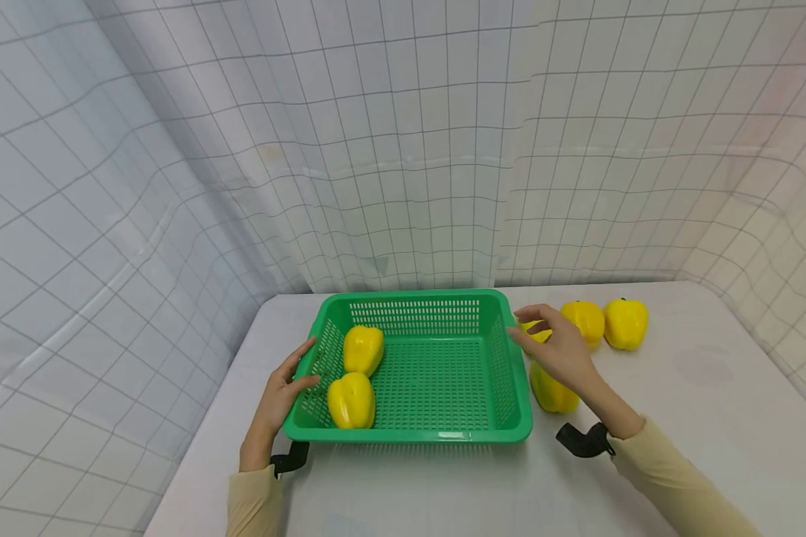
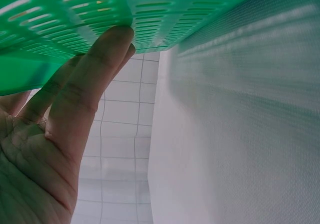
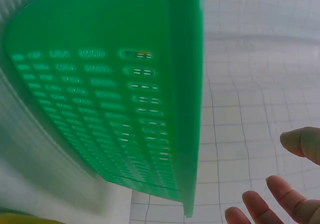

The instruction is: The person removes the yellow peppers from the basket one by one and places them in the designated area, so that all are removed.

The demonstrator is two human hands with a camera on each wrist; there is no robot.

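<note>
A green plastic basket (image 1: 436, 435) with slotted walls stands on the white table. Two yellow bell peppers, a rear one (image 1: 363, 350) and a front one (image 1: 351, 401), sit in its left end. My left hand (image 1: 278, 395) holds the basket's left rim, thumb over the edge; in the left wrist view its fingers (image 2: 85, 84) lie against the slotted outer wall. Just off the right rim hovers my right hand (image 1: 560, 350), fingers parted and holding nothing. Beneath it, partly hidden, are a yellow bell pepper (image 1: 554, 389) and another (image 1: 540, 334) behind the fingers.
Two more yellow bell peppers, one (image 1: 584, 322) beside the right hand and one (image 1: 626, 324) farther right, lie toward the back of the table (image 1: 698, 418). White gridded curtains (image 1: 430, 149) hang behind and along both sides.
</note>
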